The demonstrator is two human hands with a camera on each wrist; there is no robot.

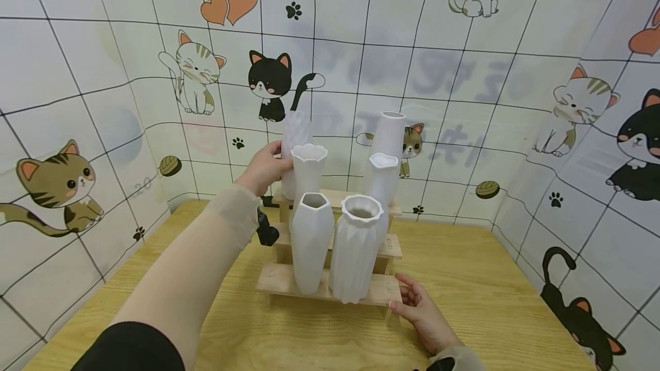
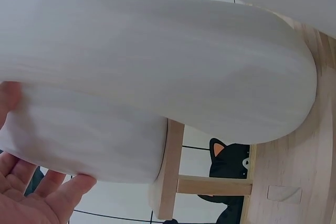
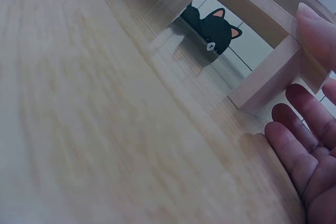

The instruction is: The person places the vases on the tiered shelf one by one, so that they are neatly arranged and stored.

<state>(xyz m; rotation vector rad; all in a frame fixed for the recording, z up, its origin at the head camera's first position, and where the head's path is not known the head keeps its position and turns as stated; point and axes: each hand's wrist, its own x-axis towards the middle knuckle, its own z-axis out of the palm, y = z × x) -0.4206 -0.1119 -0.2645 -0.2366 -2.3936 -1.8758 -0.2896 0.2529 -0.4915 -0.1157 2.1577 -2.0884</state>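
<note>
A three-step wooden stand (image 1: 275, 279) holds white vases in pairs, one pair per step. My left hand (image 1: 265, 168) grips the textured back-left vase (image 1: 297, 127), thumb on the near side and fingers on its outer side. In the left wrist view that vase (image 2: 94, 135) stands at the top step, partly hidden by a nearer vase (image 2: 210, 66). My right hand (image 1: 425, 314) holds the right end of the lowest step, thumb at its front corner. In the right wrist view, the fingers (image 3: 294, 145) curl beside the stand's leg (image 3: 268, 74).
On the lowest step stand a faceted vase (image 1: 313, 245) and a ribbed vase (image 1: 356, 256). Behind them are a scalloped vase (image 1: 309, 168), a wavy-rimmed vase (image 1: 384, 179) and a tall vase (image 1: 390, 130). The wood-grain table (image 1: 464, 279) meets a cat-patterned wall covering (image 1: 335, 62).
</note>
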